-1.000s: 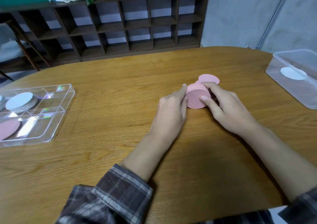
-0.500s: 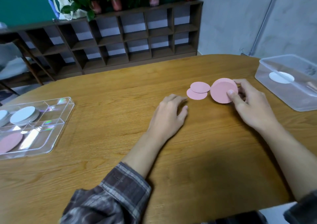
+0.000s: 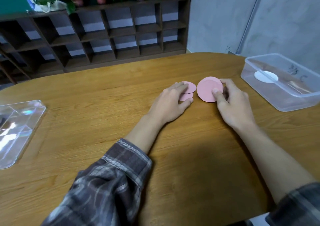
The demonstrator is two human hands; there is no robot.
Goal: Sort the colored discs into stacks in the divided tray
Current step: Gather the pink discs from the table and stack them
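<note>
My right hand (image 3: 232, 103) grips a stack of pink discs (image 3: 207, 90) tilted on edge at the middle of the wooden table, thumb across its face and fingers behind. Two loose pink discs (image 3: 189, 90) lie flat and overlapping just left of the stack. My left hand (image 3: 170, 103) rests on these two discs with straight fingers. The clear divided tray (image 3: 20, 122) sits at the far left edge of the view; its contents are mostly out of frame.
A clear plastic box (image 3: 285, 94) holding a white disc (image 3: 266, 76) stands at the right of the table. A dark wooden shelf unit with potted plants runs along the back wall. The table's front edge curves away at the lower right.
My left hand moved forward from the bare table onto the two loose pink discs. The right hand keeps the pink stack. The view swung right, pushing the tray toward the left edge.
</note>
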